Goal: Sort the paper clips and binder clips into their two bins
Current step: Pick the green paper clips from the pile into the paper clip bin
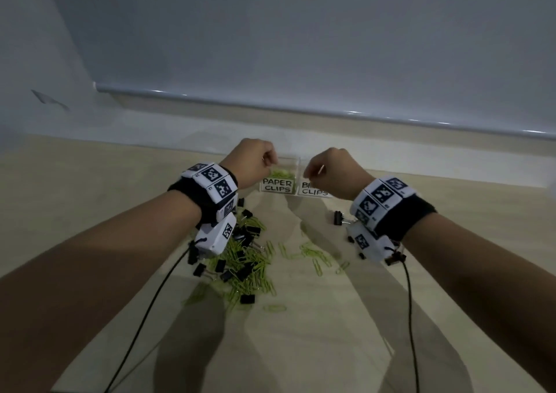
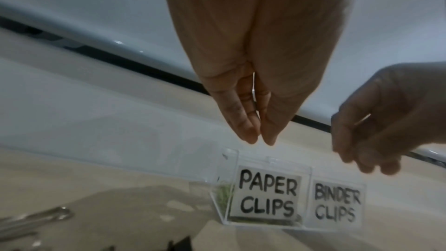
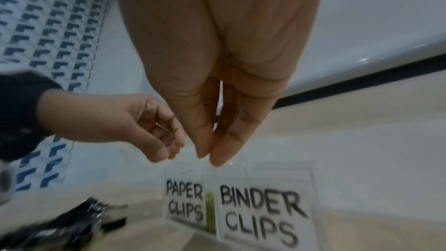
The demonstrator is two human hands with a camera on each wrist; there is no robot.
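Two clear bins stand side by side at the table's far edge, labelled PAPER CLIPS (image 1: pixel 276 185) (image 2: pixel 267 196) (image 3: pixel 184 203) and BINDER CLIPS (image 1: pixel 314 191) (image 2: pixel 336 205) (image 3: pixel 263 215). Green clips show inside the paper clips bin. My left hand (image 1: pixel 260 159) (image 2: pixel 260 140) (image 3: pixel 135 121) hovers just above that bin, fingers loosely curled and pointing down, and no clip shows in it. My right hand (image 1: pixel 328 168) (image 3: pixel 208 157) (image 2: pixel 376 121) hangs above the binder clips bin, fingertips close together, nothing visible between them.
A mixed pile of green paper clips and black binder clips (image 1: pixel 243 257) lies on the wooden table (image 1: pixel 301 347) under my left wrist. Loose paper clips (image 1: pixel 313 254) spread to the right, and a binder clip (image 1: pixel 338 217) sits near my right wrist. A wall ledge (image 1: pixel 270 103) runs behind the bins.
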